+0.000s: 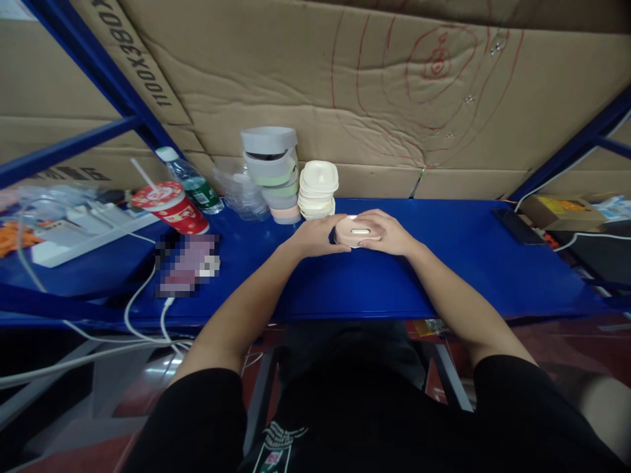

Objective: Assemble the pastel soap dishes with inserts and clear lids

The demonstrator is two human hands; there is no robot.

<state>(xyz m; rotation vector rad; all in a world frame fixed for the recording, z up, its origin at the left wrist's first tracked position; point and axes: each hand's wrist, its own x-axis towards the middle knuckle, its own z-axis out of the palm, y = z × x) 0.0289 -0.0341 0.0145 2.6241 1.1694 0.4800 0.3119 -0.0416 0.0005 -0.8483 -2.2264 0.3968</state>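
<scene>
A small, rounded, pale pink plastic container (349,234) with a bright slot-like mark on its near side is held low above the blue tabletop. My left hand (315,238) is closed around its left side, and my right hand (392,231) grips it from the right. Part of the container is hidden behind my fingers. Just behind my left hand, a stack of cream square lids (319,177) stands on the table. To the left of it rises a stack of nested grey, green and pink containers (273,172).
Clear plastic pieces (241,194) lie left of the stacks. Farther left are a water bottle (194,184), a red cup with a straw (177,213), a blurred-out item (185,266) with a white cable, and a power strip (93,233). A phone (517,226) lies at right. Cardboard (286,79) backs the table.
</scene>
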